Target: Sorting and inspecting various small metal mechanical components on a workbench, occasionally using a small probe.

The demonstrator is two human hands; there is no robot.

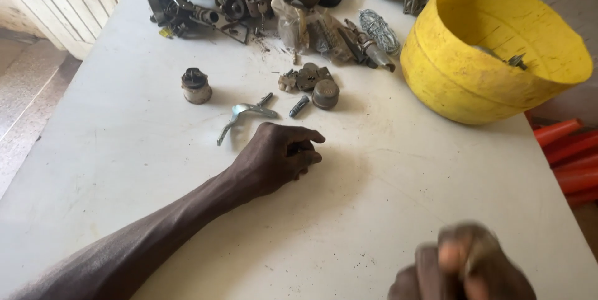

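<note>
My left hand (277,157) rests on the white table (386,182) near its middle, fingers curled into a fist around a small dark part that is mostly hidden. Just beyond it lie a bent silver metal bracket (243,116), a small dark bolt (299,106) and a round grey cap (325,94). My right hand (464,269) is at the bottom edge, blurred, fingers bunched together; whether it holds anything is unclear. A small cylindrical metal part (196,86) stands apart to the left.
A yellow plastic tub (492,48) lies on the table's right side. A heap of dark engine and carburettor parts (249,1) fills the far edge. Orange plastic pieces (570,157) lie off the right edge.
</note>
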